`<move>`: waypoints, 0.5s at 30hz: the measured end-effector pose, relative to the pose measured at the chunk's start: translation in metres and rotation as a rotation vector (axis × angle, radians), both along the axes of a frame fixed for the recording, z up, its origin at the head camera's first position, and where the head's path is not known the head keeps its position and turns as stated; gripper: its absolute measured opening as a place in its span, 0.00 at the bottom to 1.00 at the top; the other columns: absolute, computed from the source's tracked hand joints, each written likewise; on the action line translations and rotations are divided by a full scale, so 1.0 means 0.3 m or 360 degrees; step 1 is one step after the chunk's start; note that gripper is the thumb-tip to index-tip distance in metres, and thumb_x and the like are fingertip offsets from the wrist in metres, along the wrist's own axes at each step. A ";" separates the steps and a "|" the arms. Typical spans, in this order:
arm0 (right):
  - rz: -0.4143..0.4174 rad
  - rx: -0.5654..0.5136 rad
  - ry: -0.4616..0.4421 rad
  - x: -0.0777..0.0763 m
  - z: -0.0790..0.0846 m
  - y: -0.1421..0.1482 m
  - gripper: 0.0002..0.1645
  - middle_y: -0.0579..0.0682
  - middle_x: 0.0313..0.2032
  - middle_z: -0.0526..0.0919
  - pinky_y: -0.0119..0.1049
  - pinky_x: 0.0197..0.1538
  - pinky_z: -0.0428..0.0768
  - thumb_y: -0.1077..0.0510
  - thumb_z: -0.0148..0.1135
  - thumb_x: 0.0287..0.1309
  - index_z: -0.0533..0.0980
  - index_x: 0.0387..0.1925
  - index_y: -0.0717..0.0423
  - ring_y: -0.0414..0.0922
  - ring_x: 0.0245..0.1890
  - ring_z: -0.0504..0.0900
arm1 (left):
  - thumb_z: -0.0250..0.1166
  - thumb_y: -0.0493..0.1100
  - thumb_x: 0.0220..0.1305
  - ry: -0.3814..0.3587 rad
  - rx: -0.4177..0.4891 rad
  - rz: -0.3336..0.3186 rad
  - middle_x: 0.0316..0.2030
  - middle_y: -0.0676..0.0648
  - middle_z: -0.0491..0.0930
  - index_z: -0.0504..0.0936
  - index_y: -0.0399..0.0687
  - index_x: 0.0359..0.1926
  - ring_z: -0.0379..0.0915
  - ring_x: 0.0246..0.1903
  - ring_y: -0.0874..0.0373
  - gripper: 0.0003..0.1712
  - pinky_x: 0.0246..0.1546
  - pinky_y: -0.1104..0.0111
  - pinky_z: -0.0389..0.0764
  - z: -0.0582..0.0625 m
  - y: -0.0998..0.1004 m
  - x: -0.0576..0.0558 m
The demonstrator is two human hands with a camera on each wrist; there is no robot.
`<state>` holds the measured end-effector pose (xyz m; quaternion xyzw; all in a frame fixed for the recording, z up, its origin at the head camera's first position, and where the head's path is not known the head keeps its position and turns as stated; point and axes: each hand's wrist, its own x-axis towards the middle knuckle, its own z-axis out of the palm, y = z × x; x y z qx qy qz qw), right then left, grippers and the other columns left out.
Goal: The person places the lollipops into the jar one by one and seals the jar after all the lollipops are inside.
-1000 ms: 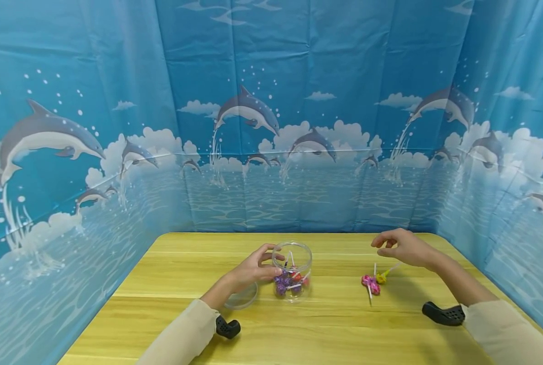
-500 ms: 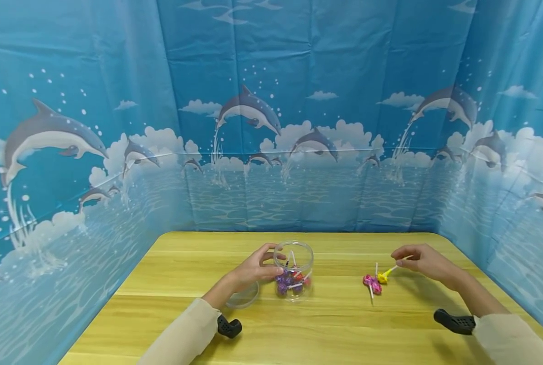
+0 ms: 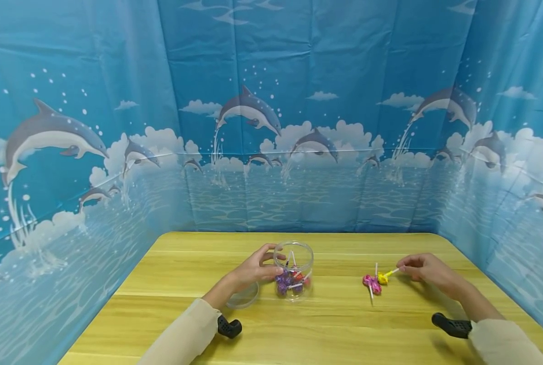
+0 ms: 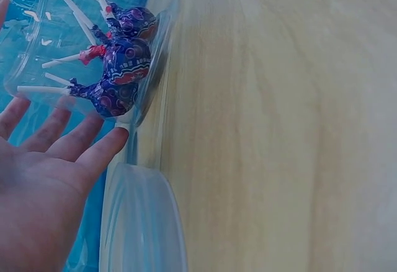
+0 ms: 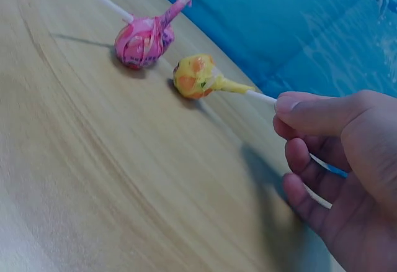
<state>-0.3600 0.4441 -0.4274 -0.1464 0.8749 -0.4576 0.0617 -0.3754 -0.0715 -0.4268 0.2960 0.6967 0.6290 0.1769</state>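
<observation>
A clear round jar (image 3: 304, 293) stands on the table with several lollipops inside, mostly purple-wrapped (image 4: 127, 61) and some red. My left hand (image 3: 253, 268) is at its left side, fingers spread and nearly straight, fingertips right at the jar wall, palm apart from it. On the right, my right hand (image 3: 428, 268) pinches the white stick of a yellow lollipop (image 5: 197, 76) between thumb and index finger; the other fingers are loosely bent. The yellow candy head is close over the wood, beside the pink lollipops (image 3: 371, 284), whose two sticks point different ways.
The clear round lid (image 3: 244, 299) lies left of the jar, under the left wrist. A yellow wood-grain table (image 3: 326, 334) spans the front, with a blue dolphin-print curtain (image 3: 271, 197) around its back and sides. Black devices (image 3: 229, 327) sit at both wrists.
My right hand has come down and to the right, from above the loose lollipops to the yellow one's stick, which it now pinches. The left hand and jar have hardly moved.
</observation>
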 end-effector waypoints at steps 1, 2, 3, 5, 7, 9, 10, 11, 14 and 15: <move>-0.0013 -0.0002 -0.0003 0.000 -0.006 0.002 0.22 0.61 0.52 0.82 0.38 0.43 0.82 0.56 0.59 0.77 0.77 0.57 0.74 0.45 0.44 0.80 | 0.63 0.41 0.76 -0.0004 0.0001 -0.0001 0.70 0.33 0.65 0.61 0.49 0.76 0.73 0.63 0.46 0.34 0.61 0.52 0.76 0.001 0.000 0.000; -0.0027 -0.0003 -0.0005 0.000 -0.012 0.004 0.22 0.61 0.52 0.82 0.38 0.44 0.82 0.56 0.59 0.77 0.77 0.57 0.74 0.44 0.44 0.80 | 0.63 0.41 0.76 -0.0009 0.0001 -0.0003 0.70 0.32 0.65 0.60 0.48 0.76 0.73 0.63 0.46 0.34 0.61 0.52 0.76 0.002 0.000 0.001; -0.0039 0.0006 0.0001 -0.001 -0.018 0.007 0.22 0.60 0.52 0.83 0.37 0.45 0.82 0.56 0.59 0.77 0.77 0.56 0.74 0.42 0.45 0.80 | 0.63 0.41 0.76 -0.0012 0.0001 -0.0005 0.71 0.32 0.65 0.60 0.48 0.76 0.73 0.63 0.46 0.34 0.61 0.51 0.76 0.003 -0.001 0.001; -0.0058 0.0022 0.0013 -0.003 -0.027 0.011 0.22 0.60 0.52 0.82 0.37 0.46 0.82 0.55 0.59 0.77 0.77 0.56 0.73 0.41 0.47 0.80 | 0.63 0.41 0.76 -0.0016 0.0001 -0.0007 0.71 0.32 0.65 0.60 0.48 0.76 0.72 0.63 0.46 0.34 0.61 0.51 0.75 0.005 -0.001 0.002; -0.0086 0.0036 0.0021 -0.004 -0.033 0.015 0.23 0.61 0.53 0.82 0.37 0.46 0.82 0.54 0.59 0.77 0.77 0.56 0.74 0.40 0.47 0.80 | 0.63 0.41 0.76 -0.0017 0.0002 -0.0006 0.71 0.32 0.65 0.60 0.48 0.76 0.72 0.63 0.46 0.34 0.61 0.51 0.75 0.005 -0.001 0.002; -0.0113 0.0049 0.0027 -0.005 -0.035 0.016 0.24 0.61 0.54 0.82 0.37 0.46 0.82 0.54 0.58 0.78 0.77 0.57 0.74 0.39 0.47 0.79 | 0.63 0.42 0.76 -0.0012 0.0001 -0.0002 0.70 0.32 0.65 0.61 0.48 0.76 0.72 0.63 0.46 0.34 0.61 0.51 0.76 0.004 -0.001 0.001; -0.0129 0.0048 0.0027 -0.006 -0.036 0.017 0.25 0.61 0.54 0.82 0.37 0.46 0.82 0.54 0.58 0.78 0.76 0.58 0.75 0.39 0.47 0.79 | 0.63 0.42 0.76 -0.0012 0.0002 -0.0001 0.70 0.32 0.65 0.61 0.48 0.76 0.73 0.63 0.46 0.33 0.61 0.51 0.76 0.003 -0.001 0.000; -0.0141 0.0048 0.0025 -0.006 -0.036 0.017 0.25 0.60 0.53 0.82 0.37 0.45 0.82 0.54 0.57 0.78 0.76 0.58 0.75 0.39 0.46 0.79 | 0.63 0.42 0.76 -0.0015 0.0004 -0.0002 0.70 0.32 0.65 0.61 0.48 0.76 0.73 0.63 0.46 0.33 0.61 0.52 0.76 0.001 -0.001 -0.001; -0.0177 -0.0001 0.0007 -0.006 -0.035 0.013 0.24 0.57 0.46 0.82 0.36 0.40 0.79 0.55 0.57 0.78 0.76 0.58 0.75 0.40 0.40 0.77 | 0.63 0.42 0.76 -0.0023 0.0014 -0.0006 0.71 0.31 0.64 0.61 0.48 0.76 0.73 0.63 0.46 0.34 0.60 0.52 0.76 -0.002 -0.002 -0.002; -0.0175 -0.0023 0.0006 -0.006 -0.034 0.011 0.24 0.57 0.44 0.81 0.36 0.38 0.78 0.55 0.56 0.78 0.76 0.58 0.75 0.41 0.37 0.76 | 0.63 0.42 0.76 -0.0028 0.0018 -0.0008 0.71 0.31 0.64 0.61 0.48 0.76 0.73 0.63 0.46 0.34 0.60 0.52 0.77 -0.003 -0.002 -0.002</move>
